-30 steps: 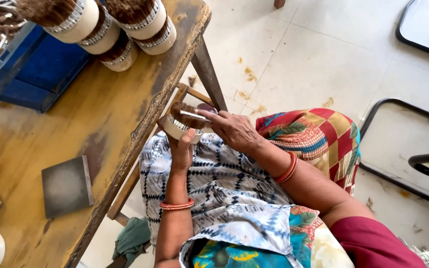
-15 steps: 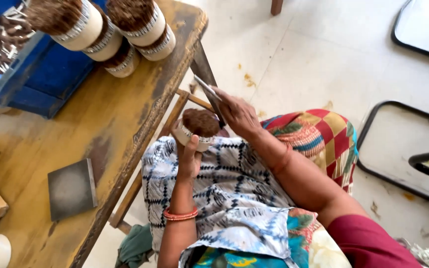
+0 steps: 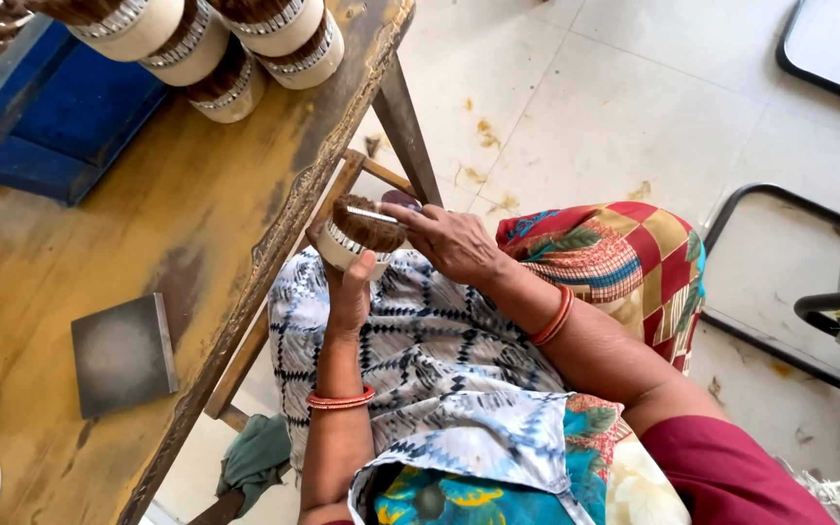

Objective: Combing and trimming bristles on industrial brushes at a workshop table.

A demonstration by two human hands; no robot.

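Brush lowered, tilted bristles rightward since earlier frame. Left hand clamped underneath; right hand pinching blade across bristles.

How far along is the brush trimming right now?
Done, by the look of it: four similar brushes stacked at the back of the wooden table. In hand: the left hand holds one round brush over the lap while the right hand works a small blade across its bristles. How many remain is out of view.
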